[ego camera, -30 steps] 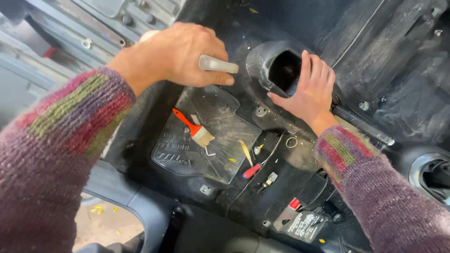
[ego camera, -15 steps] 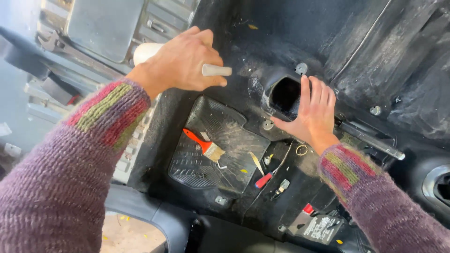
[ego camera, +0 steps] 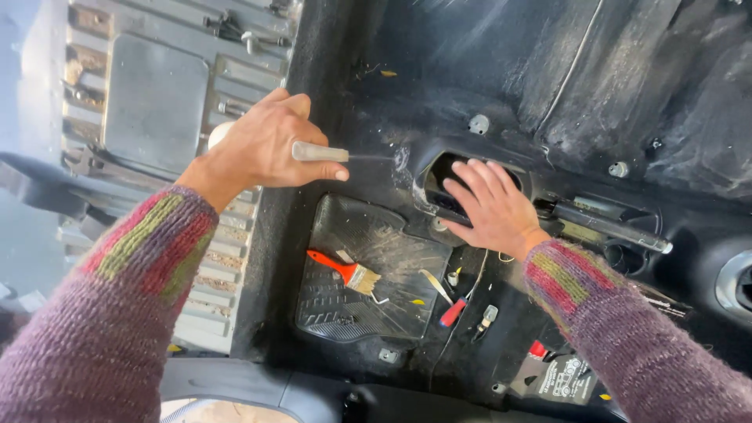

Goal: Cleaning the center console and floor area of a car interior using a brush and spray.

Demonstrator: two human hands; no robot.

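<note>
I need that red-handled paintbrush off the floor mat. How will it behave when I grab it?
The paintbrush is probably light and stiff along its handle, with bristles that bend. Lying flat on the ribbed rubber mat, it likely won't roll. Dust on it may make the grip slightly slippery.

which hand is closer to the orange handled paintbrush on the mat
Left, narrowly. The left hand, gripping a grey nozzle, is above the paintbrush. The right hand, resting on the edge of the dark opening, is up and to the brush's right.
</note>
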